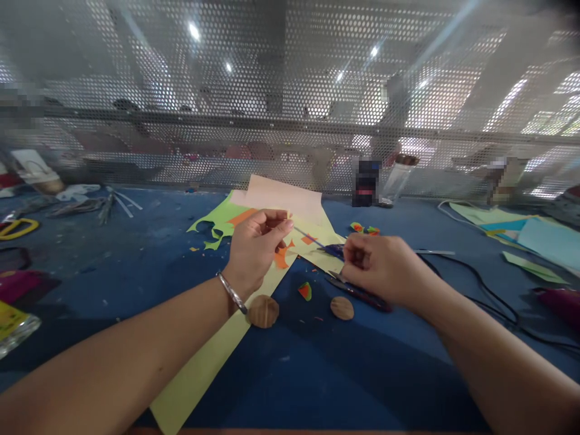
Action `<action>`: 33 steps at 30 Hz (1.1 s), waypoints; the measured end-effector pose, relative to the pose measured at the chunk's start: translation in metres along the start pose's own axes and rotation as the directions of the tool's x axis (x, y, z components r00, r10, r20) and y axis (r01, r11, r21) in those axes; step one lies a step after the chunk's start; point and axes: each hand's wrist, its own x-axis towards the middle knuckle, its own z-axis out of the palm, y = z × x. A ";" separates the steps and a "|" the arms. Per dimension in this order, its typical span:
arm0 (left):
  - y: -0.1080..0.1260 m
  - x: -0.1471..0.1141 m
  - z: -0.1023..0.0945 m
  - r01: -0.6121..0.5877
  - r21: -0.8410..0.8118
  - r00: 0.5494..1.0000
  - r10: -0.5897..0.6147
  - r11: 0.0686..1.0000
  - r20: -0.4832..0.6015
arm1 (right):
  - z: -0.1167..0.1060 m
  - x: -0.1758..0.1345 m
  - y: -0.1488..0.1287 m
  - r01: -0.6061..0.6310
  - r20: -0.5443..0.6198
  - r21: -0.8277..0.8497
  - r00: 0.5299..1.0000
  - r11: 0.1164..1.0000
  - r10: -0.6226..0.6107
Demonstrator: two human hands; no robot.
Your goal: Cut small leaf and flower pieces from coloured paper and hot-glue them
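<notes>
My left hand (256,248) is raised over the paper, thumb and fingers pinched on a small pale yellow piece (289,215) too tiny to name. A thin dark blue-grey length (309,235) runs from near these fingertips toward my right hand (378,266). That hand is closed; whatever its fingers hold is hidden. Beside it lie a blue-handled tool (334,249) and a dark tool with a pointed metal tip (362,293). Below the hands are a green and orange paper cutout (305,291) and two brown wood-grained discs, one left (263,312), one right (342,308).
Yellow paper (203,362), pinkish paper (283,196) and green scraps (212,220) cover the middle. Yellow-handled scissors (18,229) lie far left. A jar (397,181), black cord (484,287) and coloured sheets (548,241) are right. A perforated metal screen (272,78) stands behind.
</notes>
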 end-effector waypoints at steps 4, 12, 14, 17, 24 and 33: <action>0.000 0.002 -0.003 0.226 -0.083 0.974 -0.224 0.971 0.032 | -0.006 0.000 0.010 -0.002 -0.183 0.070 0.983 0.998 0.014; 0.000 0.003 -0.006 0.519 -0.036 0.831 -0.494 0.854 0.256 | 0.000 0.003 0.008 0.083 -0.035 0.000 0.996 0.997 -0.083; 0.001 0.002 -0.005 0.529 -0.022 0.814 -0.500 0.849 0.295 | 0.001 0.004 0.009 0.073 -0.006 -0.026 0.997 0.997 -0.073; 0.003 0.001 -0.004 0.542 0.024 0.792 -0.521 0.840 0.318 | 0.000 0.004 0.011 0.078 0.010 -0.031 0.997 0.996 -0.078; 0.006 0.000 -0.004 0.541 0.099 0.771 -0.539 0.835 0.340 | -0.002 0.004 0.012 0.091 0.046 -0.029 0.995 0.995 -0.090; 0.001 0.001 -0.008 0.434 0.196 0.810 -0.476 0.880 0.342 | -0.006 0.004 0.008 0.111 0.137 0.019 0.984 0.994 -0.113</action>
